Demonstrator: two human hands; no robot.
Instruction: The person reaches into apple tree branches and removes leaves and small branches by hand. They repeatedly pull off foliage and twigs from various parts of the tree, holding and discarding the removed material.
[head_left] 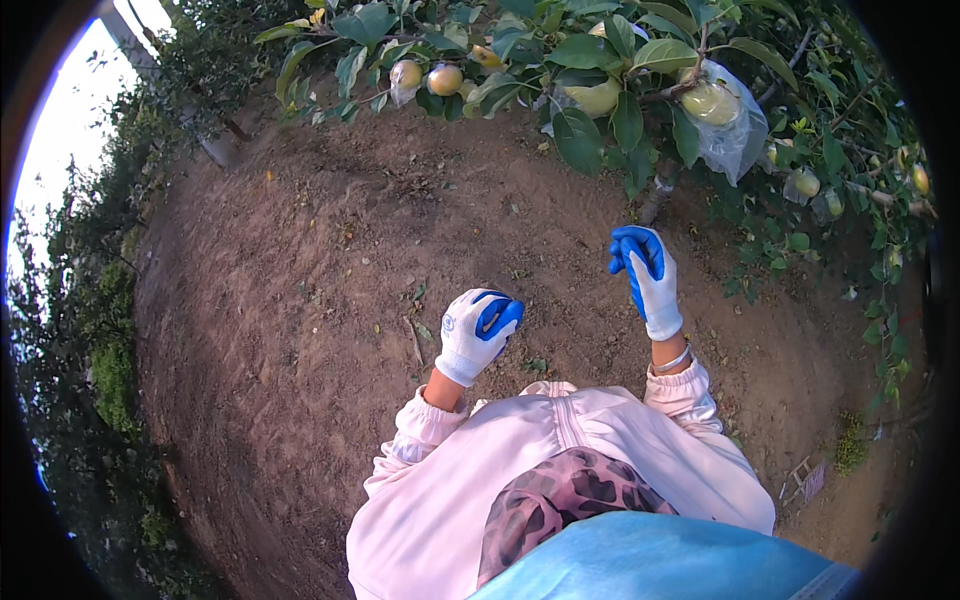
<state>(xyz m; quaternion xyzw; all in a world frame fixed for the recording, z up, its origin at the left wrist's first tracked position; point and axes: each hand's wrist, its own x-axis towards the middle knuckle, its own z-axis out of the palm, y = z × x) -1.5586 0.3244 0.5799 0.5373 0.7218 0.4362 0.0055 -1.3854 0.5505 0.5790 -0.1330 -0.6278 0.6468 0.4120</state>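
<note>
My left hand (480,332), in a white knit glove with blue-coated fingers, is held over the bare soil in front of my body. Its fingers curl inward, and whatever they may hold is hidden. Farther forward and to the right, my right hand (645,275) wears a matching glove. Its fingers are bent and pressed together, and I cannot make out anything in them. Above this hand hangs a leafy fruit branch (625,125). A pale yellow-green fruit in a clear plastic bag (735,125) is on it, apart from both hands.
More fruits, such as a yellowish-red one (445,80), hang along the branch at the top. Bare brown soil (290,300) spreads below. Leafy trees (70,400) line the left side. Drooping twigs (890,330) hang at right, and a small ladder-like object (797,482) lies lower right.
</note>
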